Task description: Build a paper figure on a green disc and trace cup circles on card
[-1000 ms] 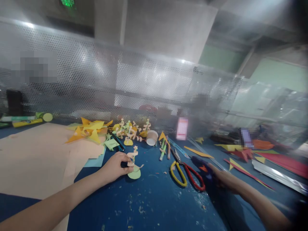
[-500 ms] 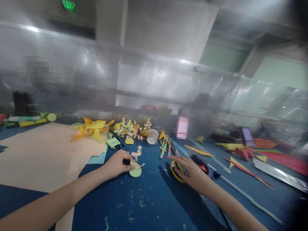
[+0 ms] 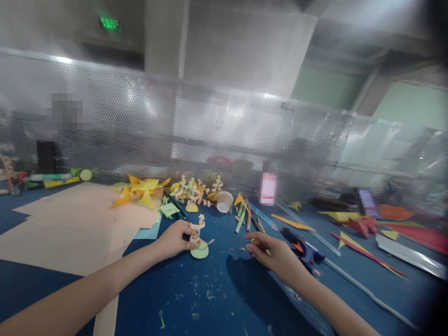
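Observation:
My left hand [image 3: 178, 239] pinches a small paper model with a pale green round base [image 3: 200, 250] and curled peach strips rising from it. The base rests on or just above the blue table; I cannot tell which. My right hand [image 3: 271, 252] hovers to the right with fingers bent and apart, and nothing shows in its grasp. Behind it lie scissors [image 3: 259, 225], their yellow handles mostly hidden by the fingers. A dark blue glue gun [image 3: 304, 250] with a white cord is just past the right wrist.
Large peach paper sheets [image 3: 80, 224] cover the left. Yellow paper shapes [image 3: 143, 189], other curled-paper models [image 3: 192, 196] and a tape roll [image 3: 224, 201] stand at the back. Crayons [image 3: 241, 218] and a blue ruler [image 3: 264, 217] lie mid-table. Red paper [image 3: 416, 233] and a silver strip [image 3: 409, 254] lie right.
My right hand has moved slightly left and its stretched fingers have bent inward, away from the scissors' handles. The left hand keeps its pinch on the paper model. The whole view has shifted slightly.

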A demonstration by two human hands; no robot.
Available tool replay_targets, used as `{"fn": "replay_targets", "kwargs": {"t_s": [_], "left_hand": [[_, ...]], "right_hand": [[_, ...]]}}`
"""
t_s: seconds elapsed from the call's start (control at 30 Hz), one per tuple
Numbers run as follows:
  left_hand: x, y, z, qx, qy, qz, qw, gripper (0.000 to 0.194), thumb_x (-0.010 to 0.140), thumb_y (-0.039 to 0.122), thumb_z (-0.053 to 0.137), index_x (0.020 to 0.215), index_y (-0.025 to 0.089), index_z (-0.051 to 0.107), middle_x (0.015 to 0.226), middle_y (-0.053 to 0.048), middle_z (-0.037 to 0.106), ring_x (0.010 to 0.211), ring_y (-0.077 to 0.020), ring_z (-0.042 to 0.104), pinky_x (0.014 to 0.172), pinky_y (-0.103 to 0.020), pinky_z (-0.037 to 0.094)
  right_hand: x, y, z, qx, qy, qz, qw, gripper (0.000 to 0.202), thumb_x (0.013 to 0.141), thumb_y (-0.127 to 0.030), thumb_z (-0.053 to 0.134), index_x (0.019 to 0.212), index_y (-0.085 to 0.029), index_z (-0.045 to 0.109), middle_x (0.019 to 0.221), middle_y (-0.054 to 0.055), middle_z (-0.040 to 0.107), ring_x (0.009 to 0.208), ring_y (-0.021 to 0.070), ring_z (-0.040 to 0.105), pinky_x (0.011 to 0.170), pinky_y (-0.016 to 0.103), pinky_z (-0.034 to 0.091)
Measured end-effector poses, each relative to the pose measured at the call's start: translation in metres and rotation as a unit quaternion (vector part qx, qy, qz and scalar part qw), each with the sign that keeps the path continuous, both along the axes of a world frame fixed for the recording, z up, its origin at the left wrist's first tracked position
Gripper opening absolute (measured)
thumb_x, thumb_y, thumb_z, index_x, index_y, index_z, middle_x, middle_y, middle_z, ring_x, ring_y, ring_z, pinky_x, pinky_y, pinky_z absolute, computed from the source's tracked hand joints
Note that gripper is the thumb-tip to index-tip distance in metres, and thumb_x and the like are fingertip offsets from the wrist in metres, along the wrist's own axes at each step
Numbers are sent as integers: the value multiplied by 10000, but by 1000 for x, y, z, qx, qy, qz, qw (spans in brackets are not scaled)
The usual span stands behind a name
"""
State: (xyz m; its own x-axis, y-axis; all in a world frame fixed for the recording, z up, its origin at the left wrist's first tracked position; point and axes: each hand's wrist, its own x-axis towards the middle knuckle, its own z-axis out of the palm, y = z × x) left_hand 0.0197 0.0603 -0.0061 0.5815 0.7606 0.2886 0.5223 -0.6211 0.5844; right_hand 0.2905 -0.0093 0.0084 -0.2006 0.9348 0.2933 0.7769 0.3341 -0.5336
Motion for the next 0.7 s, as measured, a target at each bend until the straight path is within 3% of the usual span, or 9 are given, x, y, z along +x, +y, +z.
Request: {"fn": "replay_targets", "kwargs": {"t_s": [0.1,0.23,0.43,0.57,0.7], "left_hand": [[-1,0,2,-27,-8,-11,1000,340,707,444,586,533,152,585,647,1,605,675,-164,538,636,-219,366],[-1,-3,6,-46,-18,4,999,384,714,487,559,533,149,552,619,17,562,658,-162,520,611,-222,356],[-1,-4,7,-56,-18,30,998,360,695,470,570,525,154,534,595,17,518,653,-168,497,592,-227,330],[-2,0,2,-55,-24,38,997,353,683,452,577,503,159,496,570,25,465,632,-160,464,581,-230,314],[-1,2,-2,-48,-35,36,998,393,668,442,592,454,170,406,535,45,363,589,-137,407,558,-224,292]], "right_hand": [[-14,-8,3,-61,48,36,996,129,788,-296,504,758,-198,583,613,-5,636,551,152,602,565,253,460],[-29,-18,7,-92,29,58,994,220,789,-339,509,619,-201,525,515,-24,575,478,130,552,487,222,409],[-40,-25,7,-106,29,83,991,125,797,-248,478,690,-197,517,576,-15,598,527,129,564,528,220,422],[-38,-24,4,-42,-10,118,992,118,733,-122,496,715,-201,582,676,-5,621,637,140,579,604,230,442],[-34,-23,0,-37,7,134,990,173,774,-155,504,800,-227,660,849,20,670,794,164,612,736,277,469]]}}
